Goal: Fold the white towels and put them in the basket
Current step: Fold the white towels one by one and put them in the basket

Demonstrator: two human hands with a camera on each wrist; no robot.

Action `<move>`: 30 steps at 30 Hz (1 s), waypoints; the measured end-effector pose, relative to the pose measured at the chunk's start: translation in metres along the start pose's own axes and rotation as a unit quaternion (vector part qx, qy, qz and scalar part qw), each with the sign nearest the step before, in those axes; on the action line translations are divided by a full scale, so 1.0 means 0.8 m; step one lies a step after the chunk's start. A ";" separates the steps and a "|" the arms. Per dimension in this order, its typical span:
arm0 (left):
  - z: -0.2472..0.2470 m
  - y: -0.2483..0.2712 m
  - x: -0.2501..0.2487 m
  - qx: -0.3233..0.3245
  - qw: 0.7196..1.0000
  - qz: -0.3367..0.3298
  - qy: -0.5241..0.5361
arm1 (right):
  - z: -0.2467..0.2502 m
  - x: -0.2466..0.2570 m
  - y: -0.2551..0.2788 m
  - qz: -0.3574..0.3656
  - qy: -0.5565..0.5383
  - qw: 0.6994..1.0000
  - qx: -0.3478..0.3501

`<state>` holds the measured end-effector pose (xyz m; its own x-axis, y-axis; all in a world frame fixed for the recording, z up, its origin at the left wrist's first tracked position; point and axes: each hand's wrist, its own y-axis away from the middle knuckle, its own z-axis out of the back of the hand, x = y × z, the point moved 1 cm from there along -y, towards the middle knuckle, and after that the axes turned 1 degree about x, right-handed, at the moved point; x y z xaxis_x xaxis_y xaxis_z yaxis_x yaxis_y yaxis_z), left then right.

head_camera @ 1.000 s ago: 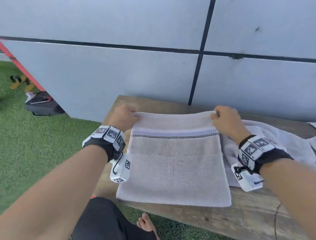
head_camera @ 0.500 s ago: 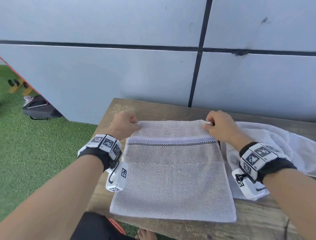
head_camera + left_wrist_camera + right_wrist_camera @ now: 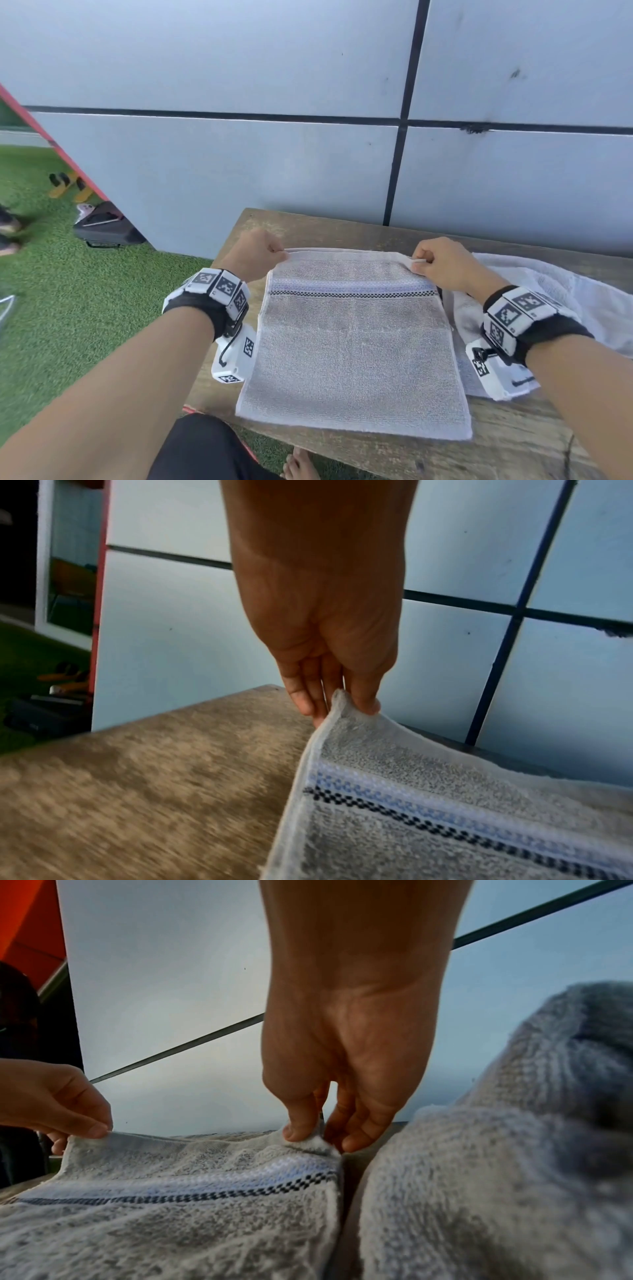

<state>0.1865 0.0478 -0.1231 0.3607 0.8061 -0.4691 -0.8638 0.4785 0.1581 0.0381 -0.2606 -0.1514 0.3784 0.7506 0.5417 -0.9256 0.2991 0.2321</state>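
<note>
The towel [image 3: 352, 346] is lying flat on the desk [image 3: 513, 442], its bulk stretching toward the person from both grips. The left hand [image 3: 255, 255] and right hand [image 3: 442, 263] are each pinching a far corner, equally near, so the fold is likely coming toward the near hem.

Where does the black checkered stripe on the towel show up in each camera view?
Head: checkered stripe runs across the towel's far part, between both hands.
Left wrist: stripe slants through the lower right.
Right wrist: stripe crosses lower left.
Shared landmark: pale blue band beside it.
</note>
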 end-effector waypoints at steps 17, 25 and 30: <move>0.041 0.035 0.003 -0.037 0.995 -0.060 -0.073 | 0.030 0.007 0.028 0.042 -0.098 0.984 -0.142; 0.090 0.092 -0.026 -0.075 0.986 -0.123 -0.085 | 0.070 0.028 0.086 0.092 -0.079 0.978 -0.172; 0.133 0.132 -0.055 -0.114 0.976 -0.165 -0.079 | 0.116 0.051 0.134 0.124 -0.103 0.965 -0.207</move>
<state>0.1171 0.1002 0.0066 0.6664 0.6738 -0.3191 -0.7412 0.6451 -0.1856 -0.0448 -0.2524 -0.0296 0.0998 0.7097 0.6974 -0.8974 0.3669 -0.2449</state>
